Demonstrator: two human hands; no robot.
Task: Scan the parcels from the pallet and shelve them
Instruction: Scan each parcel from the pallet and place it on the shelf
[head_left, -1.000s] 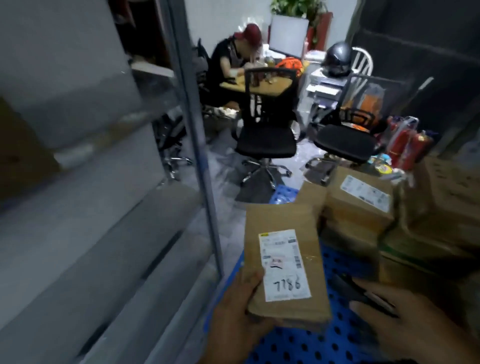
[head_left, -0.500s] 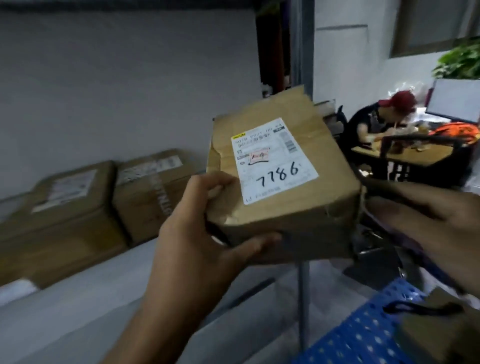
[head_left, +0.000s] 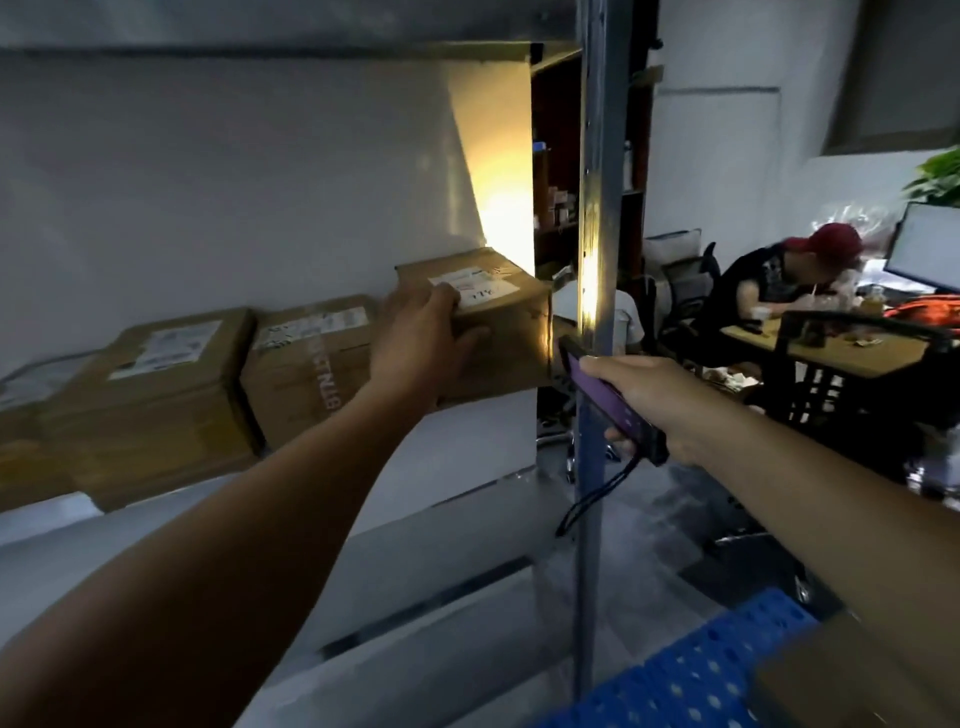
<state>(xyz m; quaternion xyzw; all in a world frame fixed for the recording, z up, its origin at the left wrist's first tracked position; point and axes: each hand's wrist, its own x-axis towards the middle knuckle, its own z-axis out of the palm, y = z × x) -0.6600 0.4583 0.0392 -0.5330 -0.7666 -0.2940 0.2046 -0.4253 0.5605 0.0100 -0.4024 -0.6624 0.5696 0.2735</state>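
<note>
Though held low over the blue pallet (head_left: 675, 686) a second ago, and raised in mid-air with its label to the camera half a second ago, now carried across to the shelf (head_left: 441, 467). Brown cardboard parcel (head_left: 504, 338), white label (head_left: 475, 286) on top, at the right end of a row. Just beside it a taped box (head_left: 306, 364), and further left another labelled box (head_left: 156, 384). Cannot tell whether set down fully on the board or held a little above its near edge.

Left hand (head_left: 426, 338) clamped on the parcel's near left corner, fingers over the top by the label, thumb on the front face. Right hand (head_left: 654, 395) wrapped round a dark handheld scanner (head_left: 608, 395) with a purple-lit screen and a dangling wrist strap (head_left: 592, 493). Scanner tip just beside the parcel's right edge, close to the metal upright (head_left: 597, 208).

Warm yellow glow (head_left: 498, 208) on the wall (head_left: 260, 182) behind the parcel, absent in both earlier views. Probably light from the scanner, and so probably a scan under way at the shelving spot.

By this reading, close to the end of one parcel's round: placing nearly done, letting go not yet done. More cardboard (head_left: 841, 675) at lower right on the pallet, so further parcels to fetch.

In the background, a seated person (head_left: 769, 291) in a red cap, well apart from the work.
</note>
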